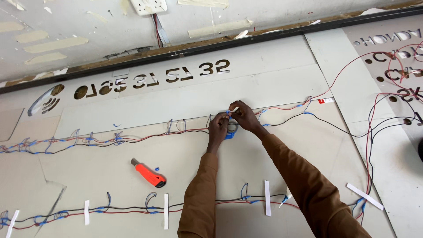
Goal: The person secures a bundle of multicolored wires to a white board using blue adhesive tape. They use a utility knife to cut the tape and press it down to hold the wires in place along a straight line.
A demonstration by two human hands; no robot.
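Pinching blue tape onto the wire run, both left hand and right hand closed; orange cutter nearby.

One orange utility knife, two wire runs (upper, lower), one wall socket.

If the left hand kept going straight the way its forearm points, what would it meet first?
The left hand points up the board, away from the person. Just past the red and black wire bundle at its fingers lies bare pale board, then likely the grey stencil sheet with cut-out numerals.
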